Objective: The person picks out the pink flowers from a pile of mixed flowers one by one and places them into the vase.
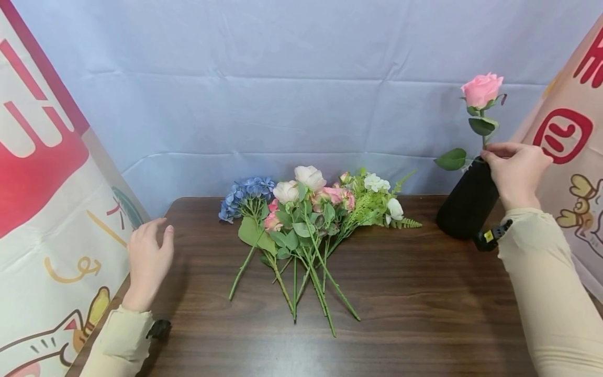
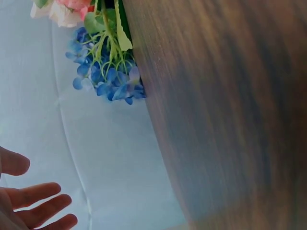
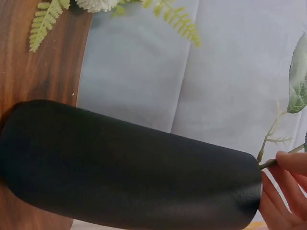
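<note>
- At the mouth of the vase (image 1: 464, 207), your right hand (image 1: 517, 173) is clamping thumb and fingers on the stem of the rose (image 1: 481, 91).
- The rose's pink bloom is standing above your hand; one leaf is jutting sideways beside the rim.
- Near the left edge of the table (image 1: 400, 293), your left hand (image 1: 149, 259) is hovering, thumb and fingers apart.
- Between your hands, crossed stems are lying toward you: blue flower (image 1: 249, 193), cream flowers (image 1: 310, 178), pink flowers (image 1: 334, 196), white flowers (image 1: 377, 182).
- A fern (image 1: 406, 223) is reaching out near the vase, just short of touching.
- A pale blue cloth (image 1: 306, 115) is hanging behind everything.
- Left print (image 1: 42, 183): big red shapes and a cartoon are showing.
- Right print (image 1: 562, 136): red strokes are running off the edge, too partial to read.
</note>
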Demonstrator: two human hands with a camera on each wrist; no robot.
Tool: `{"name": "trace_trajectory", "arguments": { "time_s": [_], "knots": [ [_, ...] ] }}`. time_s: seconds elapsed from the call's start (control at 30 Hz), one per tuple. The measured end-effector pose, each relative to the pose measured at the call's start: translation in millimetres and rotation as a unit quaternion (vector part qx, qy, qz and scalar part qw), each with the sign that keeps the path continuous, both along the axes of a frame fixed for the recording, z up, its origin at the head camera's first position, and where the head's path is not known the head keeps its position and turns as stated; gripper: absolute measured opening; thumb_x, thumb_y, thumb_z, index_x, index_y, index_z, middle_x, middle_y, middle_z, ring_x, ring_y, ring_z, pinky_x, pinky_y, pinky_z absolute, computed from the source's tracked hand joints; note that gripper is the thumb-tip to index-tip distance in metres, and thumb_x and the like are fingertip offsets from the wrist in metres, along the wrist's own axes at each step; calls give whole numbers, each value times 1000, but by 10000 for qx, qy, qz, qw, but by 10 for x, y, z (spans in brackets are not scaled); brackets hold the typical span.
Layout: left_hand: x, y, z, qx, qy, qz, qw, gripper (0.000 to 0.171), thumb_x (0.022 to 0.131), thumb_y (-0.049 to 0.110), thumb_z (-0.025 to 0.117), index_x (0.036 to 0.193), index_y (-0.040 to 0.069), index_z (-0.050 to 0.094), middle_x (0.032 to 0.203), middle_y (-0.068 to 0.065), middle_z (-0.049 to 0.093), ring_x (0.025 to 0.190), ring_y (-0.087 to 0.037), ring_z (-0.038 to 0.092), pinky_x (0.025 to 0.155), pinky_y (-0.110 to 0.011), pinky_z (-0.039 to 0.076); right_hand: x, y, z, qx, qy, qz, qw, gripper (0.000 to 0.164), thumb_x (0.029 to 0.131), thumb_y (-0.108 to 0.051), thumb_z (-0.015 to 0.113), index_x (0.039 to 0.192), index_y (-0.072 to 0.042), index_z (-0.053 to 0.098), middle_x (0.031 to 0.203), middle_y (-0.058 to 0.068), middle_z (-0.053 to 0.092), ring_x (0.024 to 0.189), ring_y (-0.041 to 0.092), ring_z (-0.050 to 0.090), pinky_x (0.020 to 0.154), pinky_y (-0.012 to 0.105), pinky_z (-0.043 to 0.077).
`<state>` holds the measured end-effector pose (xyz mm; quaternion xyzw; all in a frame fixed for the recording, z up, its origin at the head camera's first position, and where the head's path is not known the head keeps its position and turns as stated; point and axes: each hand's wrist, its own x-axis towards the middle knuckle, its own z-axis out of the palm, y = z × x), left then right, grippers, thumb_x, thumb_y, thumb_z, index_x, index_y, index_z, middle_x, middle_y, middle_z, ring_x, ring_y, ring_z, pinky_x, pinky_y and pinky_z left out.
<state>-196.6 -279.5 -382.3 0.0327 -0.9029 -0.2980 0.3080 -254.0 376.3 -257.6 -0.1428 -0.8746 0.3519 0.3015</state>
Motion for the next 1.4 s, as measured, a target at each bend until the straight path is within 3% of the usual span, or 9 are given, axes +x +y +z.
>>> {"name": "trace_trajectory", "arguments": {
  "time_s": [0.1, 0.23, 0.33, 0.47, 0.63, 0.93, 1.2, 1.4],
  "knots": [
    [-2, 4, -4, -17, 14, -6, 10000, 36, 96, 22, 48, 120, -3, 59, 126, -25, 56, 121, -45, 43, 100, -58, 28, 7, 18, -21, -6, -36, 6, 10000, 49, 88, -46, 60, 117, -7, 67, 65, -43, 44, 84, -16, 35, 104, 43, 13],
    [-4, 6, -8, -32, 5, 10, 10000, 37, 96, 23, 48, 120, -2, 59, 127, -25, 56, 121, -45, 43, 100, -58, 28, 11, 24, -39, 32, -15, -21, 10000, 50, 88, -46, 59, 117, -7, 67, 65, -43, 44, 107, 6, 48, 104, 43, 15],
    [-3, 7, -9, -14, 8, 20, 10000, 37, 96, 23, 48, 121, -2, 59, 127, -24, 56, 122, -44, 43, 99, -58, 28, 15, 21, -37, 88, -39, -9, 10000, 52, 88, -47, 58, 118, -5, 66, 62, -44, 39, 126, 23, 41, 103, 44, 15],
    [0, 12, -7, 6, 55, 3, 10000, 36, 96, 22, 49, 120, -2, 60, 127, -24, 56, 122, -44, 44, 99, -58, 29, 32, 21, -27, 117, -124, 53, 9998, 53, 89, -46, 58, 118, -2, 65, 59, -43, 36, 135, 29, 31, 103, 48, 14],
    [-2, 13, -3, -1, 78, -2, 10000, 36, 96, 22, 49, 120, -2, 60, 126, -25, 57, 120, -45, 45, 99, -59, 29, 51, 33, -8, 168, -173, 64, 9997, 54, 89, -44, 58, 117, 2, 65, 55, -42, 35, 137, 32, 27, 106, 51, 12],
    [-33, 1, -14, -47, 64, 21, 10000, 37, 96, 24, 48, 120, -3, 60, 127, -24, 57, 120, -44, 45, 98, -59, 30, 54, 56, -2, 337, -354, -275, 9984, 52, 91, -42, 55, 116, 2, 65, 53, -40, 30, 128, 38, 36, 107, 52, 16],
    [-50, 38, -8, -49, 101, -6, 9999, 36, 95, 23, 50, 120, -2, 60, 127, -24, 57, 121, -43, 45, 101, -59, 28, 82, 109, -75, 280, -485, -149, 9983, 46, 92, -34, 55, 118, 4, 62, 48, -41, 29, 130, 42, 35, 113, 52, 14],
    [-52, 78, 10, -37, 168, -21, 9999, 35, 95, 21, 51, 119, -3, 60, 126, -24, 57, 120, -43, 46, 97, -59, 29, 83, 138, -87, 378, -467, -216, 9980, 46, 90, -35, 57, 113, 4, 65, 46, -43, 28, 126, 43, 39, 108, 52, 24]
  ]
}}
